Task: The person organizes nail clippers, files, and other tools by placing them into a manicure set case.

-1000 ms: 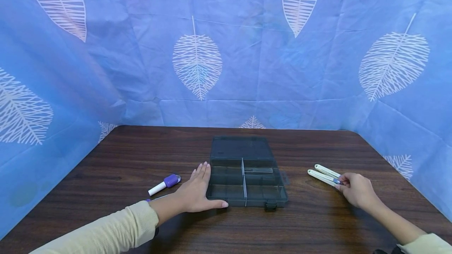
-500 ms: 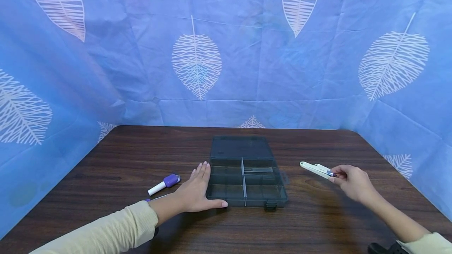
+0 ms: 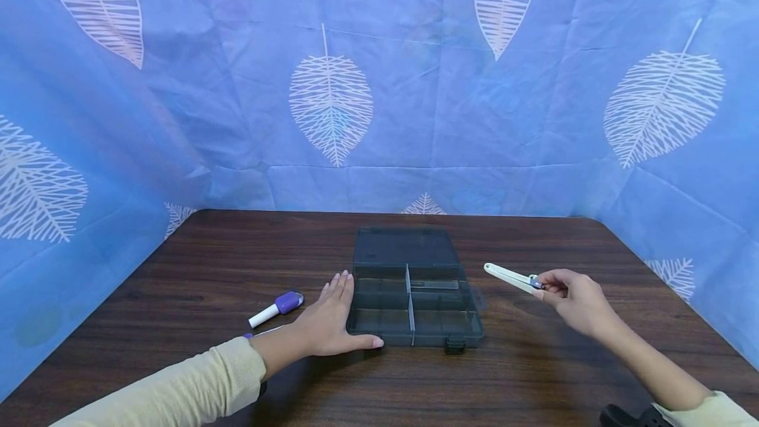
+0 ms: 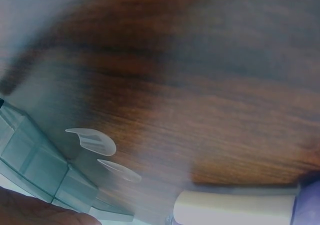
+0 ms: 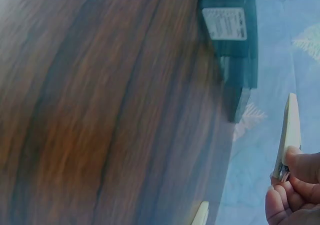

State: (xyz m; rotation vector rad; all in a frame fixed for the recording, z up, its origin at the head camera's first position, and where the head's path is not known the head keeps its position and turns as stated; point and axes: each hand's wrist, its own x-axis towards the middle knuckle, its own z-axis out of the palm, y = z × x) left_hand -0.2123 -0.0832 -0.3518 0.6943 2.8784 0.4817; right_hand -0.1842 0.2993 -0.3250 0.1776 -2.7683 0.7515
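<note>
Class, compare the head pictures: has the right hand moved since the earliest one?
Yes: the right hand has moved left, closer to the dark divided box, which stays in place.

white label (image 5: pixel 226 24) on box (image 5: pixel 234 48), print unreadable

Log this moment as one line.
right hand: pinches cream tool | left hand: rests against divided box | box lid: open | purple-and-white item: on table, left of box
</note>
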